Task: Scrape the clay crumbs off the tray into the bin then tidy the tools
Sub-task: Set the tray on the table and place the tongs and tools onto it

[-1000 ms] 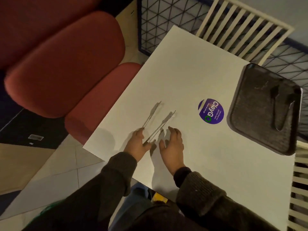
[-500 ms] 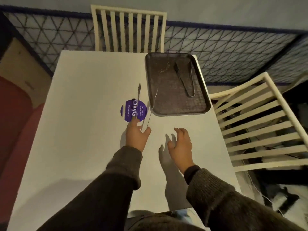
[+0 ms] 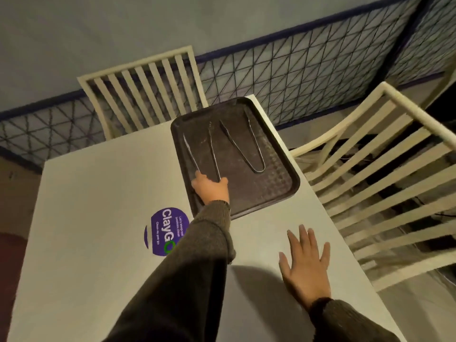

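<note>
A dark brown tray (image 3: pixel 276 186) lies at the far right of the white table (image 3: pixel 93 213). My left hand (image 3: pixel 210 187) reaches over the tray's near left part and grips the closed end of long metal tongs (image 3: pixel 201 154), whose two arms splay away from me across the tray. A second pair of metal tongs (image 3: pixel 249 146) lies loose on the tray to the right. My right hand (image 3: pixel 306 262) rests flat on the table near the front right, fingers spread, holding nothing.
A round purple ClayGo sticker (image 3: pixel 162 233) is stuck on the table left of my left arm. Two white slatted chairs stand at the far side (image 3: pixel 145 87) and the right side (image 3: pixel 385 174). A black wire mesh fence (image 3: pixel 308 77) runs behind them.
My left hand carried the tongs from the table's left side over to the tray and now holds them on it. My right hand let go and moved right onto the table.
</note>
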The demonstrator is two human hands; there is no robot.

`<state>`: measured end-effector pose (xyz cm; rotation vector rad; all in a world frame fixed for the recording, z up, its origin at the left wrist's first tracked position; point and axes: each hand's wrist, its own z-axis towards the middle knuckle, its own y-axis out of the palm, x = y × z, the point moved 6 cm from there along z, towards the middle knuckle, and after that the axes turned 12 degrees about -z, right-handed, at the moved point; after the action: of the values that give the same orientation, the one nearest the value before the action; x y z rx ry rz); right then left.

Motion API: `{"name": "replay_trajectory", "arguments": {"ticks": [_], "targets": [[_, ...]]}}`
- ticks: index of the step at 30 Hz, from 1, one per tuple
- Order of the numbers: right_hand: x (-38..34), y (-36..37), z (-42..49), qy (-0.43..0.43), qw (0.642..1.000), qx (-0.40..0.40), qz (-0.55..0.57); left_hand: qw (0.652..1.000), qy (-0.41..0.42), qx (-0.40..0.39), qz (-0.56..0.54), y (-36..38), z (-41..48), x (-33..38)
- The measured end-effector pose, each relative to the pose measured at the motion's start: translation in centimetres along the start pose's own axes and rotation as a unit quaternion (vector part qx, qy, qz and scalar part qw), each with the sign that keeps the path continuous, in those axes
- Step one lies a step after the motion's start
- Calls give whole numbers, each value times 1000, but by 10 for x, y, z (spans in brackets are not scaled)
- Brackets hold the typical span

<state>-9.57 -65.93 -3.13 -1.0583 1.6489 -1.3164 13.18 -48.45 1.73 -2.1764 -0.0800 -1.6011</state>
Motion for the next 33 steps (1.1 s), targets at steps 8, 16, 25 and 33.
{"name": "replay_trajectory", "arguments": {"ticks": [8, 16, 25, 33], "targets": [[11, 25, 11, 9, 996, -60, -65, 983, 16, 35, 181, 35, 37, -15], [13, 26, 10, 5, 996, -57, -69, 982, -5, 38, 187, 43, 40, -20], [11, 12, 8, 41, 998, -35, -42, 983, -6, 18, 181, 37, 34, -26], [9, 11, 7, 48, 998, -8, -43, 993, -13, -8, 119, 26, 34, -19]]}}
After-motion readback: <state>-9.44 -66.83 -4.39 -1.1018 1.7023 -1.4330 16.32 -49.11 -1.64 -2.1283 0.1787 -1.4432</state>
